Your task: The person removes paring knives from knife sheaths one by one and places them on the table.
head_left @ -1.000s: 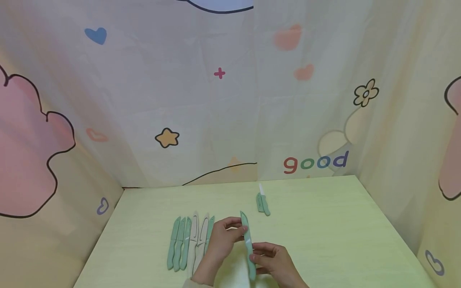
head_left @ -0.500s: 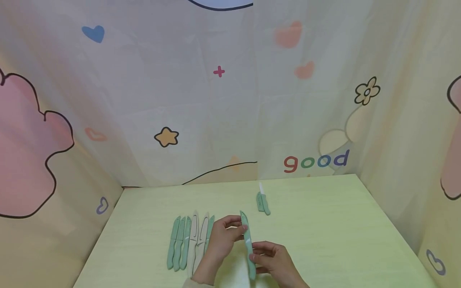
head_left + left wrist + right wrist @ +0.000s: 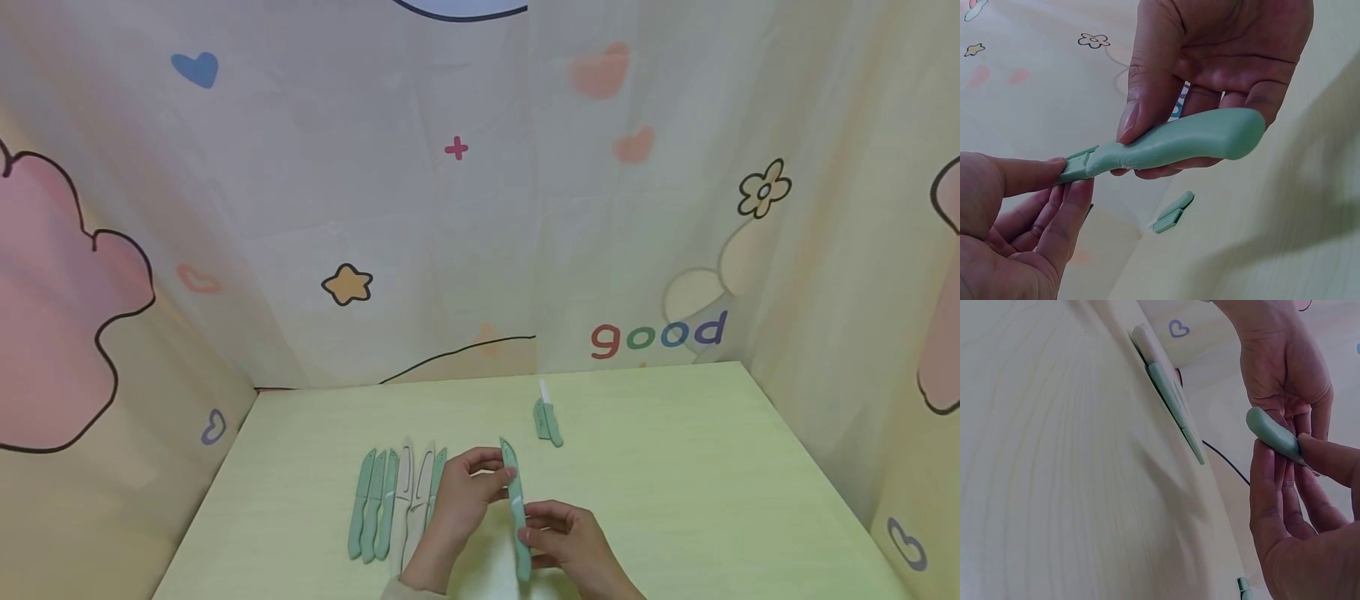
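Above the table, both hands hold one green paring knife point(image 3: 517, 504) in a matching green sheath. My left hand point(image 3: 463, 493) pinches the sheathed end between thumb and fingers. The handle is pinched by my right hand point(image 3: 566, 537), thumb on one side and fingers on the other. In the left wrist view the curved handle point(image 3: 1191, 137) points right, and the sheath point(image 3: 1075, 167) meets it beside the left thumb. In the right wrist view the handle butt point(image 3: 1269, 430) shows between the right fingers; most of the sheath is hidden there.
Left of my left hand lies a row of sheathed knives, several green point(image 3: 360, 508) and two whitish point(image 3: 402, 508), one partly covered by the hand. Farther back, an unsheathed small knife point(image 3: 552, 425) with a white blade lies beside its green sheath point(image 3: 540, 421). Printed curtains point(image 3: 420, 208) surround the table point(image 3: 690, 483).
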{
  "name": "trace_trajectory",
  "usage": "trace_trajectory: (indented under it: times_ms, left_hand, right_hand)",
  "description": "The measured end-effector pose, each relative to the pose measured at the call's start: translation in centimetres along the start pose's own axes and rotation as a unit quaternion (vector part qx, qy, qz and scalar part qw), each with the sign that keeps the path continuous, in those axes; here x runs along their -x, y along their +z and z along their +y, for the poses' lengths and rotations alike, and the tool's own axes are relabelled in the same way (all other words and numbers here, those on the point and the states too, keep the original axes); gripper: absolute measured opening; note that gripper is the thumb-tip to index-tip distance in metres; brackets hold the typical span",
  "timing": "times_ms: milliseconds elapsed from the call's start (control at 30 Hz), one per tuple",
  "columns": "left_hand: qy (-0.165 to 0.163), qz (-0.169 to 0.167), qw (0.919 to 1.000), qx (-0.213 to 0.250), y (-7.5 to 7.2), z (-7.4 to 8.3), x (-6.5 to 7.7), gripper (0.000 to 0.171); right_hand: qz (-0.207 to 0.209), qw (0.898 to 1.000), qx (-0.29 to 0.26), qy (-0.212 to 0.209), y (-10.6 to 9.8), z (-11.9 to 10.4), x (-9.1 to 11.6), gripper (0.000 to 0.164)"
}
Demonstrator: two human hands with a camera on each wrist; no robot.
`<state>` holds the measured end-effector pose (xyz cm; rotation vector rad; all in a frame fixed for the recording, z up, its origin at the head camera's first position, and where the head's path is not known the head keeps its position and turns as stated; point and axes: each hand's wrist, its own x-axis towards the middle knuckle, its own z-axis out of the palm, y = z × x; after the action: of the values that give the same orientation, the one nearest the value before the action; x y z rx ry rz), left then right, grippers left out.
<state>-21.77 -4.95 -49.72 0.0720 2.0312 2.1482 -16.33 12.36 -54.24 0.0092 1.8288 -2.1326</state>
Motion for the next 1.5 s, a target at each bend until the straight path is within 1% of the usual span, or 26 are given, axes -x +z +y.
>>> trace_trajectory:
  times_ms: [133, 333, 467, 700, 767, 1200, 1500]
  left_hand:
    - [0.0, -0.004, 1.0, -0.002, 0.1, 1.4, 0.8, 0.023]
    - [-0.002, -0.003, 1.0, -0.004, 0.1, 1.9, 1.1, 0.023]
    - [-0.001, 0.002, 1.0, -0.004, 0.1, 1.6, 0.8, 0.023]
    - [0.005, 0.002, 1.0, 0.008, -0.4, -0.9, -0.6, 0.023]
    - [0.007, 0.003, 0.9999, 0.009, -0.4, -1.3, -0.7, 0.023]
    - [0.006, 0.011, 0.9999, 0.008, -0.6, -1.5, -0.8, 0.023]
    - [0.014, 0.013, 0.9998, 0.005, -0.8, -1.5, -0.7, 0.024]
  right_hand:
    - [0.0, 1.0, 0.003, 0.002, -0.1, 0.1, 0.0, 0.039]
    - [-0.001, 1.0, 0.007, 0.003, -0.1, 0.0, 0.0, 0.04]
    - [-0.003, 1.0, 0.007, 0.001, -0.1, 0.1, 0.0, 0.04]
    - [-0.002, 1.0, 0.008, 0.004, -0.1, 0.1, 0.1, 0.04]
    - [-0.002, 1.0, 0.008, 0.006, 0.0, 0.1, 0.1, 0.04]
    - [-0.014, 1.0, 0.01, 0.007, 0.2, 0.4, 0.5, 0.04]
    - [-0.019, 1.0, 0.009, 0.001, 0.3, 0.7, 0.9, 0.039]
